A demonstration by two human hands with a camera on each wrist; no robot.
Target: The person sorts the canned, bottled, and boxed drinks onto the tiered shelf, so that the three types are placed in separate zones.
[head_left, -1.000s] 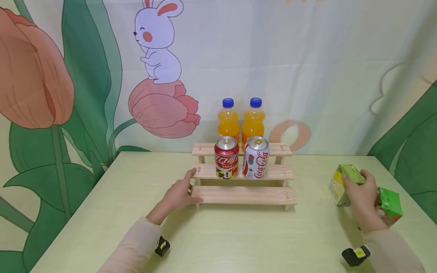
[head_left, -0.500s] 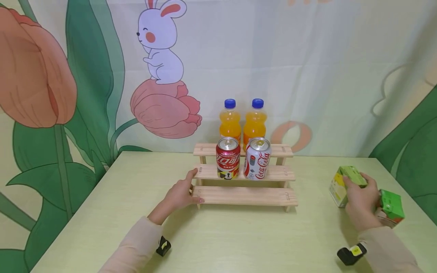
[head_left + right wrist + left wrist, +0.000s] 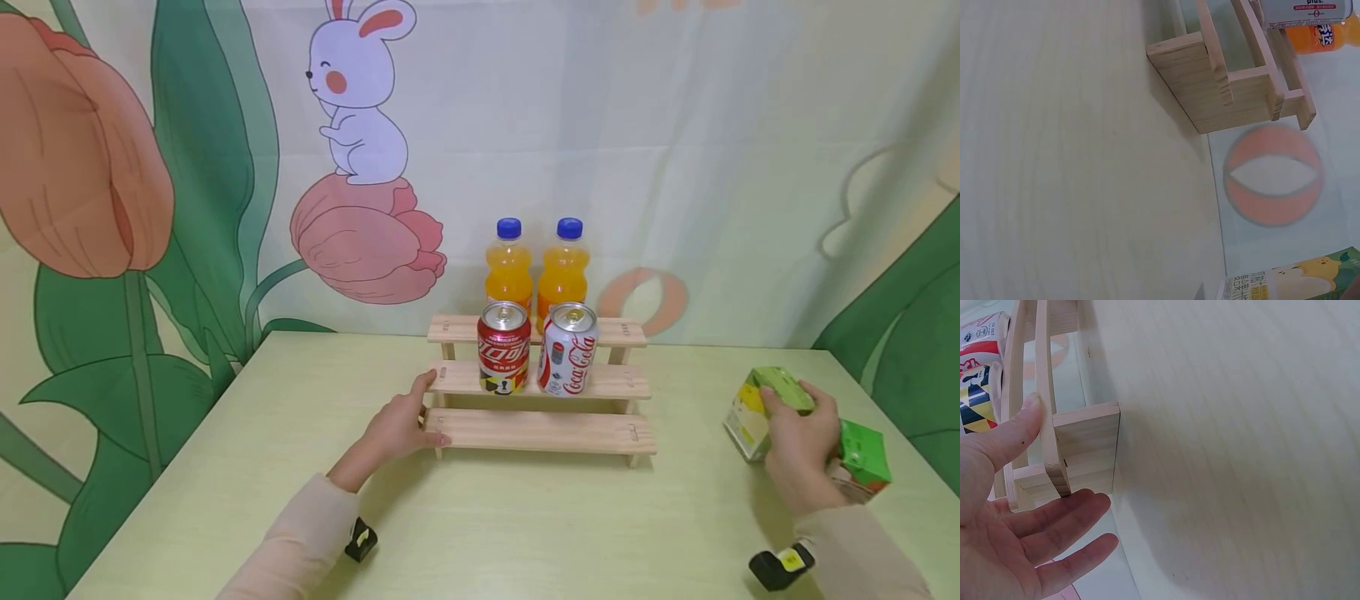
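A three-step wooden rack [image 3: 540, 430] stands on the table, and my left hand [image 3: 393, 423] holds its left end. In the left wrist view, the thumb [image 3: 1016, 434] presses the lowest board while the other fingers lie loosely at the board ends. At the far right, my right hand [image 3: 804, 442] grips a yellow-and-green drink carton [image 3: 745, 419] from above, thumb and fingers on opposite sides. The carton's printed side [image 3: 1300, 279] shows at the bottom of the right wrist view. Just right of that hand is a second, green-topped carton [image 3: 865, 454], partly hidden by it.
On the rack's middle step stand a red cola can [image 3: 504, 354] and a white Coca-Cola can [image 3: 567, 357]. Two orange drink bottles [image 3: 509, 271] with blue caps are on the top step. A printed curtain [image 3: 720, 208] hangs behind the table [image 3: 525, 533].
The held carton has tilted a little and come slightly nearer with my right hand. My left hand stays on the rack. The head view has shifted slightly.
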